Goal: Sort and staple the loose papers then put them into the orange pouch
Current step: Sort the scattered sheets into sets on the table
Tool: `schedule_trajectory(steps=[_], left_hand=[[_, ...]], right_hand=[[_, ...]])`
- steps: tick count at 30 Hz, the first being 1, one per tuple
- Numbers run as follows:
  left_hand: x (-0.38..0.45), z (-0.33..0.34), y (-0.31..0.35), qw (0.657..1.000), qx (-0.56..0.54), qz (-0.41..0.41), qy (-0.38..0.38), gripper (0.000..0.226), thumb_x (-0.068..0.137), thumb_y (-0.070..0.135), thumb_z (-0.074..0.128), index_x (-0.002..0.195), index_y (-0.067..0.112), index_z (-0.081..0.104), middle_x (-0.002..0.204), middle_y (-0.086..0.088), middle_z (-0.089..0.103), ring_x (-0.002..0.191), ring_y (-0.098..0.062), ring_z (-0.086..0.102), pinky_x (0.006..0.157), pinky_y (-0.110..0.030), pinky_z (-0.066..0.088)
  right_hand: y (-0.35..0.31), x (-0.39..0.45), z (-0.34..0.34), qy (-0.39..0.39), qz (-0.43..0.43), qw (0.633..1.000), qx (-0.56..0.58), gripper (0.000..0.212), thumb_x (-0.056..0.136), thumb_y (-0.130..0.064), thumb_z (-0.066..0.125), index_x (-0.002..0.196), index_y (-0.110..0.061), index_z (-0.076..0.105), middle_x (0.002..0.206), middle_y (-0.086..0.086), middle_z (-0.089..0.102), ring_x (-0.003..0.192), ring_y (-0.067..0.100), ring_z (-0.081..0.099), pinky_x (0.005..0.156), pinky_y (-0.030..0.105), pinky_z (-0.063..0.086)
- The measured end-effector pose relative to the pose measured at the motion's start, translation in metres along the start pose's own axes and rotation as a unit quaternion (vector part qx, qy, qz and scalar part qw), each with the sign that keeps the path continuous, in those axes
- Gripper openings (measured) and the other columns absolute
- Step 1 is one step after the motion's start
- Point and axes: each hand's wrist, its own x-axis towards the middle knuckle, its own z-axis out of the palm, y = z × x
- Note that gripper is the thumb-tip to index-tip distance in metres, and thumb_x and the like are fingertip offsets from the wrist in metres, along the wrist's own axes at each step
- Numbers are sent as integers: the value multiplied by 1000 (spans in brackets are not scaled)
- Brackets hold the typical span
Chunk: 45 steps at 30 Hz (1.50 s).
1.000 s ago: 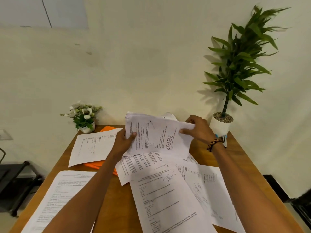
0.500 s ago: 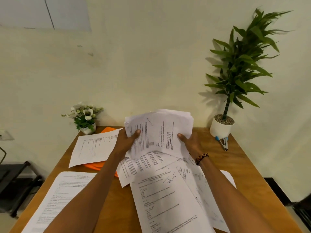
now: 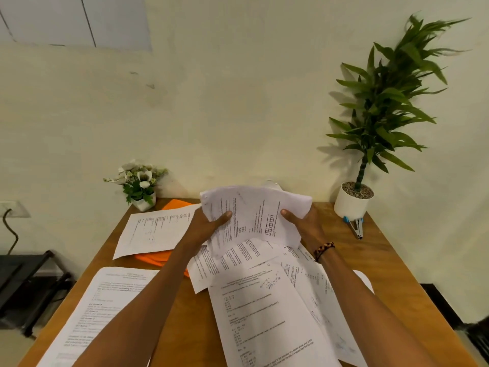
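Observation:
I hold a small bundle of printed sheets (image 3: 254,215) lifted above the middle of the wooden table (image 3: 391,274). My left hand (image 3: 205,229) grips its left edge and my right hand (image 3: 304,226) grips its right edge, thumbs on top. Loose printed papers (image 3: 267,308) lie fanned out under and in front of my hands. Another sheet (image 3: 156,229) lies at the left over the orange pouch (image 3: 158,258), which shows only at its corners. A further page (image 3: 105,308) rests at the near left. A stapler with blue ends (image 3: 356,226) lies at the far right.
A tall green plant in a white pot (image 3: 353,201) stands at the table's back right corner. A small white flower pot (image 3: 141,192) sits at the back left. The wall runs directly behind the table. A dark low rack (image 3: 23,284) stands on the floor to the left.
My right hand drew back from the far top edge of the bundle to its right side. The bundle has risen off the pile and is now held by both hands.

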Motion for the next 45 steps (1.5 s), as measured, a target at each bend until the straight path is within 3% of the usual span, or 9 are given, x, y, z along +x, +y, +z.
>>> schedule_trajectory(steps=[7, 11, 14, 17, 23, 30, 36, 40, 45], left_hand=[[-6, 8, -9, 999, 5, -4, 41, 28, 97, 32, 63, 121, 18, 66, 107, 3, 76, 94, -14, 75, 73, -28, 62], [-8, 3, -27, 991, 96, -62, -64, 27, 99, 27, 61, 125, 21, 59, 115, 2, 70, 99, -11, 70, 73, -23, 60], [-6, -1, -36, 989, 127, -70, -22, 28, 102, 31, 56, 126, 18, 60, 113, 2, 71, 100, -15, 71, 69, -22, 60], [-9, -2, -28, 992, 118, -39, 8, 24, 100, 31, 60, 120, 18, 65, 102, 11, 73, 88, -4, 73, 65, -17, 58], [-5, -21, -36, 972, 207, -62, -94, 50, 89, 27, 77, 134, 20, 60, 127, 7, 68, 115, -12, 66, 93, -35, 59], [-16, -28, -21, 980, 106, -91, -140, 42, 89, 32, 73, 129, 21, 63, 119, 6, 75, 105, -21, 73, 80, -30, 62], [-19, -15, -9, 997, 29, -49, -60, 38, 96, 35, 64, 130, 19, 63, 117, 2, 76, 106, -15, 73, 87, -35, 61], [-15, -6, 4, 999, -9, -25, 30, 27, 99, 37, 59, 120, 22, 66, 103, 6, 79, 95, -16, 76, 70, -25, 61], [-6, -10, 16, 999, -40, -23, 28, 28, 102, 37, 55, 118, 19, 69, 107, -4, 78, 99, -24, 76, 80, -41, 62]], right_hand=[[-2, -6, 7, 52, -7, 999, 6, 21, 83, -15, 80, 98, -19, 66, 97, 4, 74, 86, 17, 74, 63, 29, 61], [8, -6, 5, 3, 12, 999, -48, 27, 83, -13, 80, 106, -16, 65, 105, 6, 74, 95, 20, 73, 76, 41, 63], [13, -8, 4, 34, 19, 997, -68, 17, 89, -12, 74, 99, -21, 63, 107, 10, 72, 99, 28, 70, 82, 50, 60], [8, -7, 5, 68, 5, 995, -73, 13, 91, -10, 72, 99, -16, 65, 101, 6, 72, 96, 26, 70, 79, 44, 60], [-3, -1, -1, 91, 13, 993, -69, 14, 89, -4, 71, 101, -11, 66, 99, 8, 73, 93, 27, 71, 71, 36, 59], [0, -1, -7, 72, 56, 995, -41, 16, 88, -3, 72, 98, -15, 68, 101, 10, 75, 93, 27, 74, 81, 52, 61], [-1, -17, 1, 67, 61, 996, -20, 15, 93, -3, 67, 94, -18, 63, 98, 8, 74, 89, 25, 74, 76, 49, 62], [-1, -20, 6, 81, 52, 995, -13, 14, 92, -3, 67, 94, -17, 62, 101, 10, 73, 91, 28, 73, 76, 49, 62], [-7, -19, 2, 62, 23, 997, -35, 12, 90, -5, 70, 97, -14, 66, 102, 10, 75, 89, 21, 73, 72, 36, 61]])
